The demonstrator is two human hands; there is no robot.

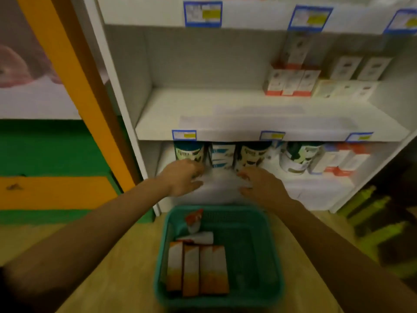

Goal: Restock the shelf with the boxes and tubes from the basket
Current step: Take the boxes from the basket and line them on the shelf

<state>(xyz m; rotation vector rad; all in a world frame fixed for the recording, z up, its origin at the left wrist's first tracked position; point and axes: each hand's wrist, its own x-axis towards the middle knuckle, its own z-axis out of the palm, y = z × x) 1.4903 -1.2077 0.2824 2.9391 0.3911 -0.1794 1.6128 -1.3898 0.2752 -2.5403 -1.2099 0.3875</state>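
Three orange-and-white boxes (197, 269) lie side by side in the green basket (277, 279), tubes (196, 227) just behind them; likely light, stiff card, best pinched across the long sides. Above the basket at the lower shelf (316, 186), left hand (182, 177) and right hand (261, 186) show loosely spread fingers (197, 184), apparently holding nothing, though blur leaves doubt.

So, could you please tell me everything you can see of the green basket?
The green basket is rectangular with rounded corners and looks like plastic with a grid-textured floor. It sits upright on the tan floor before the shelf unit, below both hands and touched by neither. Along its left side lie orange-and-white boxes side by side; behind them lie a white tube and a red-and-white item. Its right half is bare.
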